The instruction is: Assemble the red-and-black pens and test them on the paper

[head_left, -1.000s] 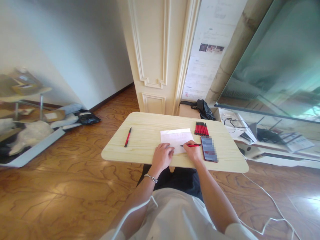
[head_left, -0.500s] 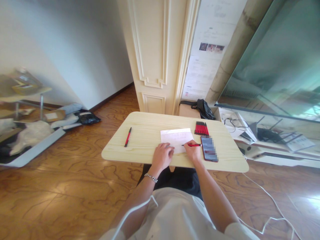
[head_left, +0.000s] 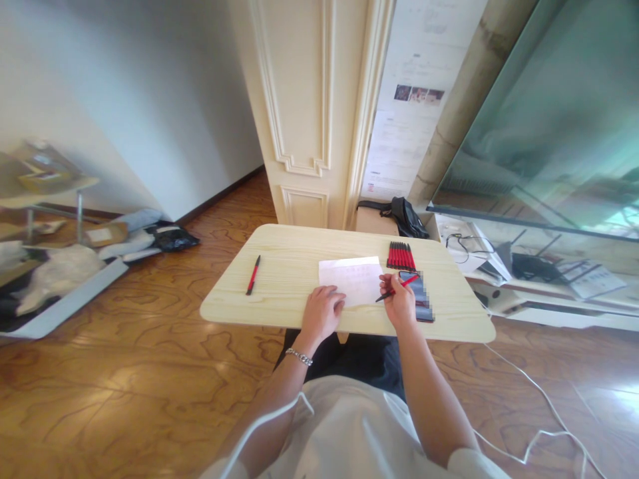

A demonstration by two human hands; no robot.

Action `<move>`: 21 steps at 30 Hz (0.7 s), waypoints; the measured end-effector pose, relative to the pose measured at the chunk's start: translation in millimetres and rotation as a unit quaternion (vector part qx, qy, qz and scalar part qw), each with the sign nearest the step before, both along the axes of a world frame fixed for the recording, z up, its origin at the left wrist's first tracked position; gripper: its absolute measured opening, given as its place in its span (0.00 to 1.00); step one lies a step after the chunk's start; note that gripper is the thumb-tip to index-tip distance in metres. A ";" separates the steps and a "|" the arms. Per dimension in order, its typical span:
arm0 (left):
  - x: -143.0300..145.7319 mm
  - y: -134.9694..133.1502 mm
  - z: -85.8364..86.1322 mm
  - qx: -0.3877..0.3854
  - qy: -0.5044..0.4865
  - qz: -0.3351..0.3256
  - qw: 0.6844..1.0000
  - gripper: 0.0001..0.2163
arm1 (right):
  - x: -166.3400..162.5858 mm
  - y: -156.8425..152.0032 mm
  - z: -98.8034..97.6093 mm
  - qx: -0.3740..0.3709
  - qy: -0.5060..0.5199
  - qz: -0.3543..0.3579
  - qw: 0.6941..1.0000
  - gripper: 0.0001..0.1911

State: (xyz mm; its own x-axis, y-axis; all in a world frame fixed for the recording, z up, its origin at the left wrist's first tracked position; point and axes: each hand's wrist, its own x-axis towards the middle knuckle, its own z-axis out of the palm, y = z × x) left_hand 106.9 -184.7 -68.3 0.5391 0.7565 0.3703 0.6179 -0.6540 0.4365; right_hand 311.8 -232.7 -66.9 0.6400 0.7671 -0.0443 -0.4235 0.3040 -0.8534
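My right hand (head_left: 399, 303) is closed around a red pen (head_left: 398, 288), raised just off the right edge of a white sheet of paper (head_left: 351, 278) and partly over a dark phone (head_left: 422, 299). My left hand (head_left: 323, 311) rests with curled fingers on the paper's near left corner, a bracelet on its wrist. Both lie on a small light wooden table (head_left: 279, 293). A row of several red-and-black pens (head_left: 401, 256) lies beyond the phone. One more red pen (head_left: 253, 275) lies alone on the table's left side.
A cream panelled pillar (head_left: 309, 113) stands behind the table, with a black bag (head_left: 405, 216) at its foot. A glass-topped stand (head_left: 529, 266) with cables is on the right. Clutter and a low shelf (head_left: 54, 253) sit on the wooden floor to the left. A white cable (head_left: 544, 426) trails on the floor.
My right hand lifted the red pen off the paper and turned it, so its tip now points back and down. The left hand stayed on the paper.
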 end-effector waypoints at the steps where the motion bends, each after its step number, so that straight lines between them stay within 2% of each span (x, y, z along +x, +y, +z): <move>1: -0.5 1.0 -0.5 -0.002 -0.005 -0.001 1.000 0.10 | 1.6 -2.0 3.4 0.012 0.014 0.016 1.000 0.17; 7: -3.9 7.1 -4.9 -0.003 -0.071 -0.010 0.997 0.08 | 15.6 -11.5 15.9 -0.004 0.032 0.096 0.995 0.34; 12: -7.6 7.8 -5.9 -0.007 -0.148 0.017 0.989 0.09 | 20.1 -12.6 13.2 0.011 0.080 0.099 0.992 0.30; 15: -10.9 5.9 -3.9 -0.013 -0.174 0.027 0.984 0.09 | 19.6 -11.4 15.7 0.009 0.073 0.096 0.993 0.30; 21: -14.0 -9.9 5.6 -0.042 -0.209 0.050 0.976 0.09 | 19.9 -5.9 29.5 -0.003 0.048 0.033 0.998 0.30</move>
